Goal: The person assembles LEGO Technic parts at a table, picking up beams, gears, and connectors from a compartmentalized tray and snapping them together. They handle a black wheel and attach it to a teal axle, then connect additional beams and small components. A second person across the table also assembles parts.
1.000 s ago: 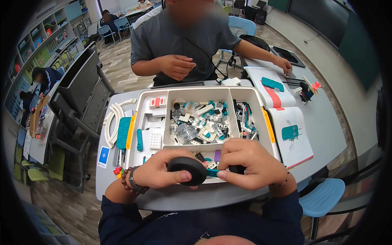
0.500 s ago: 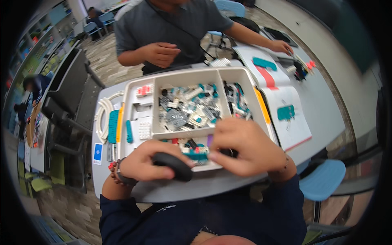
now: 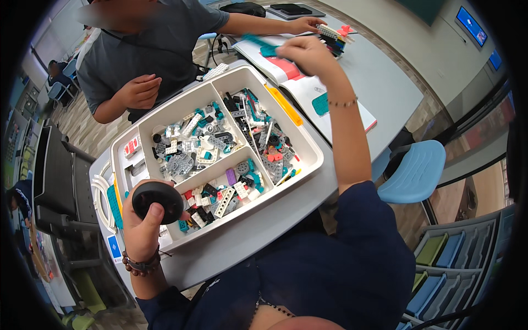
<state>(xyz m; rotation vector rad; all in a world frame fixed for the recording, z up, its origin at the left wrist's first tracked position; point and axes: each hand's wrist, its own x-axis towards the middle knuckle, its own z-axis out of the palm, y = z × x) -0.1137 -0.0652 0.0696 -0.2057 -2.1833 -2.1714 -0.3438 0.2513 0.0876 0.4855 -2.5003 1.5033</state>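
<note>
My left hand [image 3: 142,228] is closed round a black wheel [image 3: 157,201], thumb pressed on its face, over the tray's front left corner. My right arm stretches out to the far right. There my right hand [image 3: 311,55], fingers pinched, is over an open booklet [image 3: 352,113], with a blurred long teal building piece [image 3: 254,40] at its fingertips. Below that piece, a teal plate [image 3: 268,51] shows on the upper page, partly hidden by the fingers. A second teal plate [image 3: 320,104] shows on the lower page. The white sorting tray [image 3: 314,155] holds loose building pieces in several compartments.
Across the table another person's right hand [image 3: 140,91] hovers beside the tray; their other hand [image 3: 306,25] touches a small built model [image 3: 333,39]. White tubing [image 3: 100,192] lies left of the tray. A blue chair [image 3: 413,171] stands at the right.
My right hand has swung from the tray's front out over the booklet. My left hand has turned, showing the wheel's face. The view has shifted to the right.
</note>
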